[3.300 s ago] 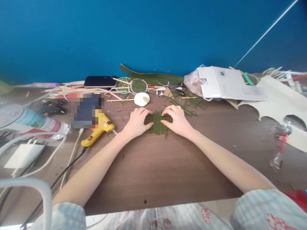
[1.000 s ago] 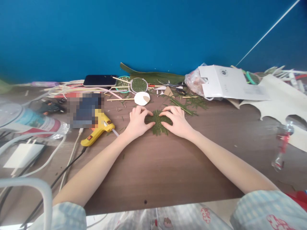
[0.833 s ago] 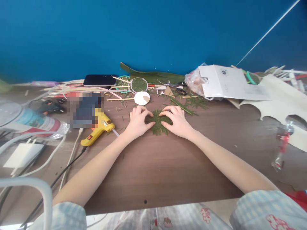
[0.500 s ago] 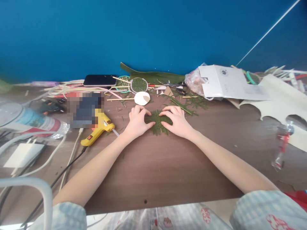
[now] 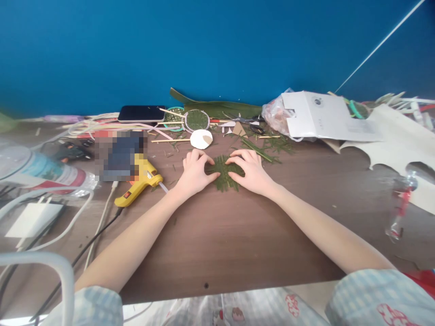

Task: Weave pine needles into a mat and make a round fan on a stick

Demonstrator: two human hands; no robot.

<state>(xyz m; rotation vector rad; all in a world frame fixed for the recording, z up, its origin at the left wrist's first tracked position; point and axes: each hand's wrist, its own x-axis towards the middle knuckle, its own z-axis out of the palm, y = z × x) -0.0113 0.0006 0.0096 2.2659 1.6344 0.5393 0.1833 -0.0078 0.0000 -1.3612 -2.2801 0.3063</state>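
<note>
A small mat of woven green leaf strips (image 5: pixel 222 174) lies flat on the brown table between my two hands. My left hand (image 5: pixel 197 171) rests over its left edge, thumb and fingers spread apart with the fingertips on the strips. Mirroring it, my right hand (image 5: pixel 249 170) touches the right side, its thumb and index finger also apart. Parts of the mat's sides are hidden under the hands. Just behind are a white paper disc (image 5: pixel 201 139) on a stick and loose cut leaf strips (image 5: pixel 260 151).
A yellow glue gun (image 5: pixel 139 183) lies left of my left arm, with cables nearby. At the back are a phone (image 5: pixel 142 113), a round woven-leaf fan (image 5: pixel 197 121), scissors (image 5: pixel 257 128) and long leaves (image 5: pixel 224 108). To the right are a white box (image 5: pixel 321 117) and cut white sheet (image 5: pixel 390 136).
</note>
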